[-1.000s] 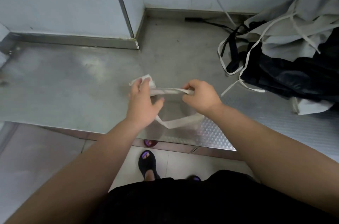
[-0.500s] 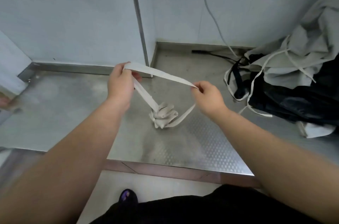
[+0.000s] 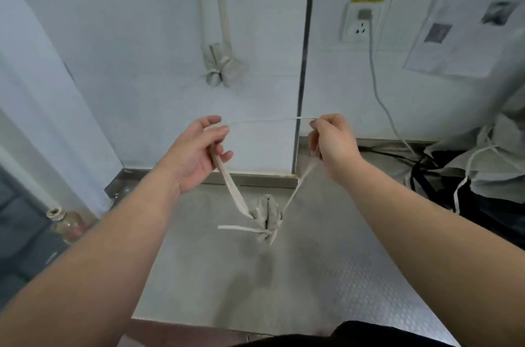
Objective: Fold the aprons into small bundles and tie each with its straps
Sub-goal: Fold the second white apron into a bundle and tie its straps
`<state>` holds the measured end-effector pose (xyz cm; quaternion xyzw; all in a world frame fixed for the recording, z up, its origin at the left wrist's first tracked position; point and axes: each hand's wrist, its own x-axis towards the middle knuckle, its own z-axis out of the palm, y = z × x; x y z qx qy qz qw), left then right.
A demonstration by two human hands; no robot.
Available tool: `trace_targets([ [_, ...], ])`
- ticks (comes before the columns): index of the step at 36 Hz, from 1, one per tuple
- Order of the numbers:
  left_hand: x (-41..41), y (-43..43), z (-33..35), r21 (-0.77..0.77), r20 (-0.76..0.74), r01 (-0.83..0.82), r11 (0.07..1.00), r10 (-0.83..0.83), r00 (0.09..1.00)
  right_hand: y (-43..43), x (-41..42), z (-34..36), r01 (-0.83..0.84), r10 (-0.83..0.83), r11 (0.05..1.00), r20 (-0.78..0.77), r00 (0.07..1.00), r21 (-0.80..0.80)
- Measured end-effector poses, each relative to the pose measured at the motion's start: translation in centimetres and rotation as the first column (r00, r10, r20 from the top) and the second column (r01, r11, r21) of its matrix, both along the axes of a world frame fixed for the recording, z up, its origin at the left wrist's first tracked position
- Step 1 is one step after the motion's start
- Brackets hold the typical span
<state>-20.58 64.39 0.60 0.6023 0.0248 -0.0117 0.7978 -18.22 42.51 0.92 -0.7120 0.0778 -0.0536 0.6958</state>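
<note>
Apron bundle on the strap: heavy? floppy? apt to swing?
Probably light: the bundle hangs from a thin strap that the left hand and right hand pinch. Likely soft: its folds bulge around the tie. It may swing, dangling above the table.

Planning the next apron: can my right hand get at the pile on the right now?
Probably not yet: the right hand pinches the strap that carries the tied bundle. Nothing stands between it and the pile, so once freed it looks reachable.

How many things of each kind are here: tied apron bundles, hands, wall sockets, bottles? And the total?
Small grey tied apron bundles: 2, one hanging bundle by its strap under the hands, one wall bundle.
Bare hands: 2, left hand, right hand.
White wall socket: 1.
Clear bottle: 1.
Total: 6.
</note>
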Motion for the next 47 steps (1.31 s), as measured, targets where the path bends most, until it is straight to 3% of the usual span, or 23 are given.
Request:
trace_targets([
  [6, 0.7, 5.1, 3.7, -0.138, 0.126, -0.011, 0.99, 0.028, 0.992, 5.3, 1.0, 3.2, -0.102, 0.096, 0.989, 0.068, 0.993, 0.105],
  [9, 1.4, 6.5, 5.3, -0.048, 0.132, -0.034, 0.998, 0.041, 0.99, 7.1, 1.8, 5.5, -0.216, 0.202, 0.97, 0.118, 0.972, 0.113],
  [12, 1.9, 7.4, 6.9, 0.065, 0.157, -0.115, 0.991, 0.104, 0.982, 8.6, 2.3, 7.5, -0.325, 0.325, 0.945, 0.175, 0.93, -0.027],
  [16, 3.1, 8.9, 11.2, 0.044, 0.26, -0.254, 0.966, 0.234, 0.937, 10.8, 3.3, 12.3, -0.41, 0.443, 0.895, 0.239, 0.864, -0.176],
  [21, 4.4, 9.9, 17.3, 0.043, 0.375, -0.355, 0.934, 0.315, 0.872, 13.1, 5.6, 18.9, -0.348, 0.418, 0.905, 0.362, 0.833, -0.244],
  [26, 5.7, 11.6, 22.6, 0.04, 0.467, -0.447, 0.894, 0.379, 0.799, 16.2, 7.7, 24.1, -0.287, 0.469, 0.869, 0.492, 0.733, -0.402],
  [33, 7.5, 14.0, 27.3, -0.046, 0.556, -0.407, 0.912, 0.362, 0.748, 19.2, 8.9, 28.6, -0.14, 0.558, 0.792, 0.611, 0.562, -0.594],
  [38, 9.9, 16.3, 30.5, -0.054, 0.605, -0.415, 0.908, 0.361, 0.71, 22.1, 10.4, 32.0, -0.064, 0.563, 0.755, 0.597, 0.572, -0.652],
  [43, 12.0, 18.3, 33.1, -0.034, 0.544, -0.459, 0.888, 0.402, 0.736, 25.1, 11.8, 34.5, -0.071, 0.533, 0.774, 0.587, 0.609, -0.629],
  [47, 13.4, 19.8, 33.2, 0.132, 0.484, -0.454, 0.881, 0.342, 0.805, 27.4, 13.1, 34.3, -0.026, 0.498, 0.764, 0.564, 0.659, -0.645],
])
